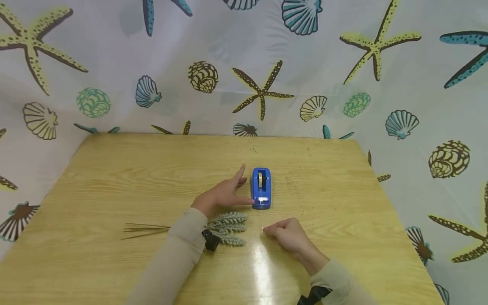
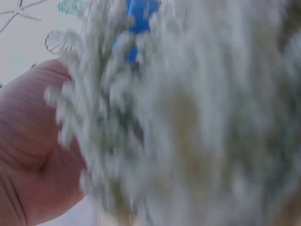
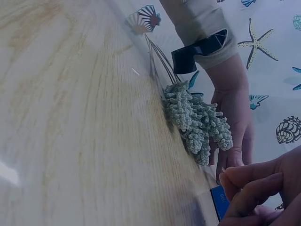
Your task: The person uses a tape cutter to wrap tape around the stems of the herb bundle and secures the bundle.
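Observation:
A blue tape dispenser [image 1: 256,188] with a small roll in it stands near the table's middle. My left hand [image 1: 225,192] is at its left side, fingers spread, the thumb reaching the dispenser's near end. Below my left wrist lies a bunch of pale green artificial sprigs [image 1: 230,228], its thin brown stems pointing left; my forearm hides its middle. These sprigs [image 2: 188,141] fill the left wrist view, blurred. My right hand [image 1: 289,235], nearer me and right of the sprigs, pinches a tiny clear piece of tape [image 3: 224,170] between thumb and index finger.
The wood-grain table [image 1: 328,182] reflects a bright light streak near its front. Behind and beside it hangs a white cloth [image 1: 225,110] printed with starfish and shells. Each wrist wears a black camera strap [image 1: 211,240].

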A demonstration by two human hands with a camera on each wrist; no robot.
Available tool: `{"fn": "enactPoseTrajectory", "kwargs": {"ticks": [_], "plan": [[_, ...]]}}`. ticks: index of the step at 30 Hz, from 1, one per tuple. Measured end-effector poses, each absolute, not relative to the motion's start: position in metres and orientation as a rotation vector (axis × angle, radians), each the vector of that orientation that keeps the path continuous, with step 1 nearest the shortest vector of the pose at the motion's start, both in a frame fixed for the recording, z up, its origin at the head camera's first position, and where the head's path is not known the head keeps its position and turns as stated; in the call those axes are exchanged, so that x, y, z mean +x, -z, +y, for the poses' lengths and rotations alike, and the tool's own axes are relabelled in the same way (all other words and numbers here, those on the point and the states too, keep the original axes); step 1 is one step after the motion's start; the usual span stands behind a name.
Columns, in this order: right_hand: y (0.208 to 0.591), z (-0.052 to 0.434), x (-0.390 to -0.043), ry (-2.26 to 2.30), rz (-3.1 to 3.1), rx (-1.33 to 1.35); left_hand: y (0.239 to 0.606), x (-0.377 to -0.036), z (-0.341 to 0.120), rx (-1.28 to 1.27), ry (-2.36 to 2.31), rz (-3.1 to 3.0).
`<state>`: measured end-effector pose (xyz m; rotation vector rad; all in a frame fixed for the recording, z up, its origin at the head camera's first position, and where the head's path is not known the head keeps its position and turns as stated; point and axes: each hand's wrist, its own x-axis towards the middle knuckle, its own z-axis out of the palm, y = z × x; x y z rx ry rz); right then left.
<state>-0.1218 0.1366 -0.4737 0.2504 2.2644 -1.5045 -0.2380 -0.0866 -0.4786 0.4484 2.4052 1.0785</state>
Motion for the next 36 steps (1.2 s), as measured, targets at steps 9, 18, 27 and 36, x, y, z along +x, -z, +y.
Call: {"fn": "enactPoseTrajectory", "kwargs": {"ticks": [9,18,27,36], "plan": [[0.473,0.129,-0.116,1.542,2.225,0.203,0.459,-0.192,-0.169,0.566,-1.061,2.552],[0.473,0.138,-0.113,1.563,2.237,0.246,0.450,-0.140,-0.236,0.562,-0.857,2.758],[0.473,0.142,-0.110,1.609,2.200,0.283,0.465,-0.128,-0.254,0.614,-0.855,2.830],[0.472,0.130,-0.117,1.643,2.119,0.221,0.479,-0.116,-0.278,0.677,-0.819,2.901]]}}
